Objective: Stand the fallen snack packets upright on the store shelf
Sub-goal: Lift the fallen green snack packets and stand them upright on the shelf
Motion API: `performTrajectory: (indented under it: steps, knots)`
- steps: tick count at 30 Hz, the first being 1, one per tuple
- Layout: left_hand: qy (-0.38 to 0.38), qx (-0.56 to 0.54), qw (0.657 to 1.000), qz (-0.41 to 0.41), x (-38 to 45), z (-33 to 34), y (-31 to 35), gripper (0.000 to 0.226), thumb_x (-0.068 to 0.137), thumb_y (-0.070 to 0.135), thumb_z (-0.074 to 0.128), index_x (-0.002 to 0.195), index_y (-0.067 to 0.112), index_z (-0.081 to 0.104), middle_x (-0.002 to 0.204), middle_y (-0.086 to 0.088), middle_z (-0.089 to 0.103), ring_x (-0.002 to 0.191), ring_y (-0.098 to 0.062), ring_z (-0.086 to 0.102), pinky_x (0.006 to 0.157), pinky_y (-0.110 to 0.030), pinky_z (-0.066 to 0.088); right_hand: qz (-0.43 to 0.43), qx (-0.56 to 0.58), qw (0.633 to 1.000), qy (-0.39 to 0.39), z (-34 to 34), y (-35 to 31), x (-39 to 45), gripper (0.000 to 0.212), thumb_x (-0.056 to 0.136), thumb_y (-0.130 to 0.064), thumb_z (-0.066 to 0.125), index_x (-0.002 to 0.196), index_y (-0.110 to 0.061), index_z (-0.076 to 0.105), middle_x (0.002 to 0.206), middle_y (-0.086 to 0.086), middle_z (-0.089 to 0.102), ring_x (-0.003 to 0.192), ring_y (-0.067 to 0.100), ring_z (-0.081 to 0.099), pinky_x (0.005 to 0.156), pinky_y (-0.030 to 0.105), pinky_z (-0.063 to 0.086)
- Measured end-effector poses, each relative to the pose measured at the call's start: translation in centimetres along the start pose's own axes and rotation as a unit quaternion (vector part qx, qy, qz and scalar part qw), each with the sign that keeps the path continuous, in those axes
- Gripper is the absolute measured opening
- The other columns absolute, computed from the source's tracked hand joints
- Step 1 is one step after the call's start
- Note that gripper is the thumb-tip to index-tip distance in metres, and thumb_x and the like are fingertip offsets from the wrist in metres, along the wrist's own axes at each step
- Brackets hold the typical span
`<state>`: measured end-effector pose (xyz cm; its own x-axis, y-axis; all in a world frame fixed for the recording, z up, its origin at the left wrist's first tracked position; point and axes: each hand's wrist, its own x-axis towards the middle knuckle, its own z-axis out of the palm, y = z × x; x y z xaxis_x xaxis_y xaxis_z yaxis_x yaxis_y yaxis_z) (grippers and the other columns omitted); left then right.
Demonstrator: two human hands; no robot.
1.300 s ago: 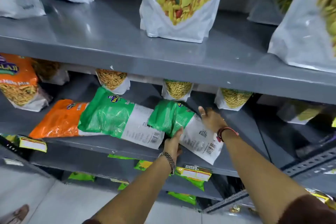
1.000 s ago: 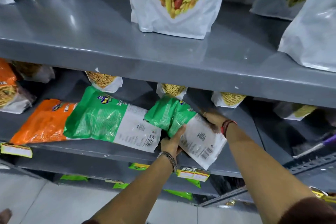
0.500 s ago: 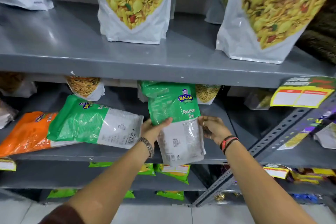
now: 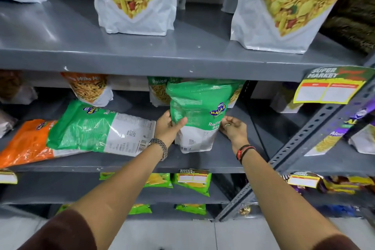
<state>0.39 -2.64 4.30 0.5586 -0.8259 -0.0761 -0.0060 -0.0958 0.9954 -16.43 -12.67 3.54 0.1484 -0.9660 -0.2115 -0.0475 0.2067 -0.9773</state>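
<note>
Two hands grip the green Ratlami Sev packet (image 4: 199, 115) now: your left hand (image 4: 169, 128) wraps its left edge with the thumb laid across the front, and your right hand (image 4: 233, 128) pinches its right edge with curled fingers. A second ago this packet lay slanted on its back at the near lip of the middle shelf (image 4: 203, 164); you have since swung it upright, with its bottom seal down by the shelf board and its top close under the shelf above. Whether the base rests fully on the board I cannot tell. It stands in front of the upright packets in the far row.

That makes one packet nearly righted, I judge. Two fallen ones have not moved: the second green packet (image 4: 101, 128) lies flat just left of your left hand, and the orange packet (image 4: 26, 142) lies partly beneath it, further left.

Settle the base before you let go; a soft pouch like this may slump forward. The flat green one is likely next.
</note>
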Motion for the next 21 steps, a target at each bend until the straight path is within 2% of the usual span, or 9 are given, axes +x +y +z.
performTrajectory:
  steps: [2, 4, 6, 9, 13, 15, 17, 19, 21]
  knots:
    - [0.0, 0.049, 0.998, -0.038, -0.4, 0.0, -1.0, 0.048, 0.082, 0.034, 0.063, 0.119, 0.005, 0.052, 0.118, -0.007, 0.062, 0.111, -0.023, 0.061, 0.093, -0.031, 0.049, 0.021, 0.011, 1.0, -0.014, -0.1, 0.0, 0.1, 0.021, 0.092, -0.008, 0.047, 0.081, -0.008, 0.065, 0.097, 0.016, 0.062, 0.09, 0.026, 0.058, 0.087, 0.034, 0.05]
    - [-0.03, 0.094, 0.984, -0.148, -1.1, 0.2, -1.6, 0.076, 0.079, 0.058, 0.052, 0.132, 0.005, 0.043, 0.137, -0.014, 0.052, 0.125, -0.03, 0.05, 0.104, -0.038, 0.041, 0.045, -0.003, 0.999, -0.021, -0.4, 0.1, 0.3, 0.027, 0.094, -0.018, 0.046, 0.103, 0.001, 0.063, 0.109, 0.019, 0.064, 0.101, 0.029, 0.061, 0.095, 0.036, 0.048]
    - [-0.102, 0.073, 0.952, -0.279, -2.2, 0.5, -1.5, 0.08, 0.086, 0.06, 0.039, 0.145, 0.008, 0.025, 0.151, -0.016, 0.033, 0.135, -0.034, 0.038, 0.109, -0.043, 0.034, 0.052, -0.036, 0.998, -0.021, -0.7, 0.3, 0.4, 0.035, 0.095, -0.024, 0.045, 0.109, 0.003, 0.061, 0.111, 0.022, 0.065, 0.106, 0.033, 0.061, 0.095, 0.039, 0.049]
    - [-0.161, -0.052, 0.925, -0.341, -2.5, 1.3, -1.3, 0.077, 0.091, 0.054, 0.028, 0.149, 0.007, 0.009, 0.156, -0.021, 0.018, 0.142, -0.036, 0.025, 0.114, -0.046, 0.026, 0.047, -0.084, 0.995, -0.024, -1.3, 0.4, 0.3, 0.033, 0.094, -0.028, 0.045, 0.099, -0.002, 0.064, 0.095, 0.017, 0.066, 0.088, 0.03, 0.064, 0.09, 0.042, 0.053]
    - [-0.129, -0.077, 0.93, -0.335, -0.4, 3.2, -1.8, 0.076, 0.09, 0.058, 0.027, 0.147, 0.009, 0.021, 0.155, -0.015, 0.025, 0.142, -0.031, 0.028, 0.114, -0.044, 0.025, 0.049, -0.157, 0.985, -0.059, -3.0, 1.7, -0.8, 0.03, 0.094, -0.017, 0.042, 0.099, 0.002, 0.065, 0.069, 0.007, 0.066, 0.056, 0.017, 0.066, 0.065, 0.033, 0.059]
    - [-0.124, -0.086, 0.936, -0.319, 0.6, 4.6, -1.8, 0.065, 0.09, 0.056, 0.031, 0.136, 0.012, 0.044, 0.139, -0.008, 0.05, 0.126, -0.028, 0.048, 0.1, -0.04, 0.04, 0.059, -0.161, 0.981, -0.094, -3.1, 2.6, -1.9, 0.027, 0.094, -0.014, 0.042, 0.088, 0.001, 0.063, 0.063, 0.007, 0.064, 0.044, 0.008, 0.065, 0.053, 0.023, 0.058]
    - [-0.115, -0.14, 0.937, -0.3, 1.4, 6.0, -1.9, 0.046, 0.093, 0.048, 0.035, 0.101, 0.012, 0.063, 0.097, -0.008, 0.069, 0.091, -0.025, 0.06, 0.076, -0.032, 0.048, 0.062, -0.134, 0.982, -0.119, -2.4, 3.1, -3.0, 0.036, 0.094, -0.024, 0.045, 0.07, -0.004, 0.062, 0.06, 0.007, 0.065, 0.044, 0.007, 0.065, 0.05, 0.02, 0.056]
    - [-0.105, -0.172, 0.933, -0.299, 2.5, 7.1, -1.9, 0.041, 0.094, 0.042, 0.038, 0.08, 0.012, 0.062, 0.064, -0.005, 0.073, 0.073, -0.021, 0.062, 0.065, -0.028, 0.051, 0.056, -0.112, 0.984, -0.125, -1.6, 3.6, -3.5, 0.041, 0.093, -0.033, 0.044, 0.063, -0.012, 0.063, 0.061, 0.004, 0.068, 0.05, 0.01, 0.068, 0.055, 0.021, 0.058]
    - [-0.118, -0.173, 0.935, -0.285, 3.0, 7.7, -1.4, 0.044, 0.094, 0.044, 0.036, 0.075, 0.014, 0.061, 0.051, 0.0, 0.071, 0.06, -0.017, 0.066, 0.057, -0.024, 0.053, 0.045, -0.103, 0.987, -0.115, -1.1, 3.9, -3.7, 0.043, 0.093, -0.035, 0.044, 0.061, -0.015, 0.064, 0.068, 0.008, 0.07, 0.061, 0.019, 0.07, 0.065, 0.03, 0.06]
